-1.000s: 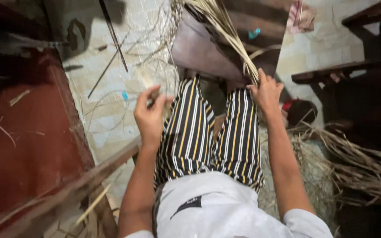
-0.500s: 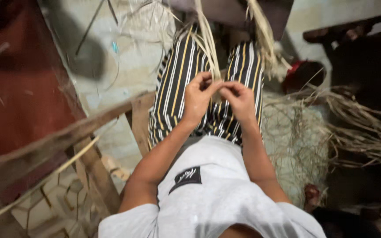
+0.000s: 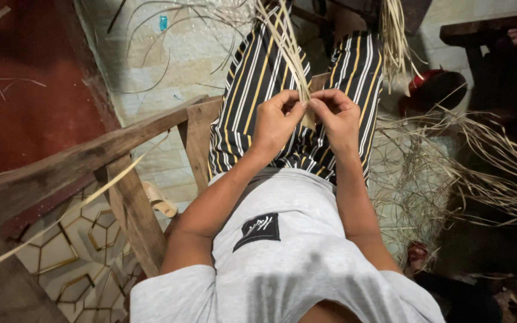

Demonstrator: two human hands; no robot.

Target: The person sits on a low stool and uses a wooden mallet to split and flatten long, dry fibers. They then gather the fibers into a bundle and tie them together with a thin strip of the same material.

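Your left hand (image 3: 275, 122) and right hand (image 3: 337, 116) meet over your lap, fingertips almost touching, and both pinch the same bundle of thin pale straw-coloured fibre strips (image 3: 288, 51). The left thumb and forefinger are pressed together on the strips just where the bundle narrows; the right hand's fingers curl in and nip the strips from the other side. From that pinch the bundle runs up and away from you, fanning out towards the top of the view, and a short pale end hangs just below your fingers.

You sit in black trousers with white and yellow stripes (image 3: 252, 90) and a light grey T-shirt with a black patch (image 3: 282, 239). A second hank of the same pale strips (image 3: 395, 36) hangs beside your right knee. To your right, a loose heap of dry tangled fibres (image 3: 450, 161) lies spread over the floor, near a red and dark cap-like object (image 3: 432, 90). On your left, a rough weathered wooden frame (image 3: 79, 164) slants across a pale tiled floor (image 3: 175, 54), with a few stray strands lying on it
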